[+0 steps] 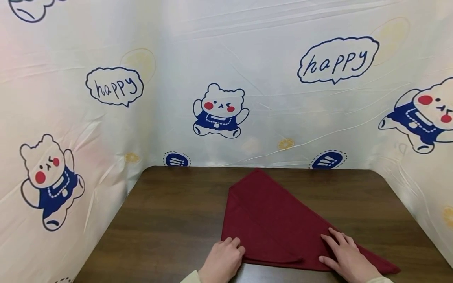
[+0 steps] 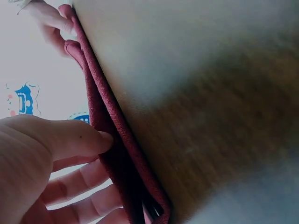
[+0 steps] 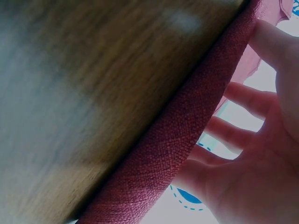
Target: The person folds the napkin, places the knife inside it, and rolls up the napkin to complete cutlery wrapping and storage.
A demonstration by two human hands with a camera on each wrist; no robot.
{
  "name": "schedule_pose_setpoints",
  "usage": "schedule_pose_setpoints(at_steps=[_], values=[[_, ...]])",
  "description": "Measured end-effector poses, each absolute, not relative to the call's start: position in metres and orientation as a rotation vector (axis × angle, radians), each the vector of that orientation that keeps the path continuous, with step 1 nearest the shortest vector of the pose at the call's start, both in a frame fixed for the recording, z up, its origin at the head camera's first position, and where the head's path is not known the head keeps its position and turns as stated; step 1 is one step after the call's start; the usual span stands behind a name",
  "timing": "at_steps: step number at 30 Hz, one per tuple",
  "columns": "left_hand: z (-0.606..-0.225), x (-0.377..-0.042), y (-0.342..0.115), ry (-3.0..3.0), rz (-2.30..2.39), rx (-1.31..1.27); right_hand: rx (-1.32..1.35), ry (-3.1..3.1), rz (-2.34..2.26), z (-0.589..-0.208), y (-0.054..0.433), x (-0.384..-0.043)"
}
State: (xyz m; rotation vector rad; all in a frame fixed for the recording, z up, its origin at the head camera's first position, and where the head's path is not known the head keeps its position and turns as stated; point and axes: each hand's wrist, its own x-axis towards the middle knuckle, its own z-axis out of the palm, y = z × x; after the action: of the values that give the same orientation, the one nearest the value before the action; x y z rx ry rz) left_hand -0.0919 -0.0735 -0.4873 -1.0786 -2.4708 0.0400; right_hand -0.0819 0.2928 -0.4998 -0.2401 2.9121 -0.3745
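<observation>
Count of cloths: one dark red cloth (image 1: 272, 220), folded, with layers showing along its near edge.
Count of hands: two, the left hand (image 1: 223, 257) and the right hand (image 1: 347, 255), each coming out of a pale sleeve (image 1: 191, 277).
Count of tables: one brown wooden table (image 1: 170, 212), with rounded far corners.
Printed sheet: a whitish sheet (image 1: 272, 114) hung behind the table and at both sides; I counted on it three bears (image 1: 219, 112), the right one cut by the edge of view, and two speech bubbles (image 1: 115, 86) with the word "happy".
Inside the fold: a narrow dark gap ran between two layers, seen from the left wrist.
Place of the cloth: flat on the table, mostly between and beyond the hands; one point reached the table's far edge, and another stretched to the right, past the right hand.
Left hand: at the near left corner, its fingers were bent and pinched the cloth's edge against the thumb.
Right hand: it rested on the right part of the cloth, with fingers spread and quite straight, gripping nothing; its thumb touched near the front edge.
</observation>
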Motion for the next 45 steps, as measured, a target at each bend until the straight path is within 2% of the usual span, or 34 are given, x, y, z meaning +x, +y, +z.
schedule_pose_setpoints(at_steps=[20, 37, 45], values=[[-0.494, -0.091, -0.093, -2.594, -0.070, -1.155, -0.310, 3.076, -0.384, -0.509, 0.296, -0.071], [-0.498, -0.093, -0.119, -2.544, -0.214, -1.244, -0.273, 3.030, -0.377, -0.514, 0.337, -0.063], [-0.493, -0.093, -0.123, -2.630, -0.179, -1.314, -0.174, 2.922, -0.320, -0.511, 0.360, -0.060]])
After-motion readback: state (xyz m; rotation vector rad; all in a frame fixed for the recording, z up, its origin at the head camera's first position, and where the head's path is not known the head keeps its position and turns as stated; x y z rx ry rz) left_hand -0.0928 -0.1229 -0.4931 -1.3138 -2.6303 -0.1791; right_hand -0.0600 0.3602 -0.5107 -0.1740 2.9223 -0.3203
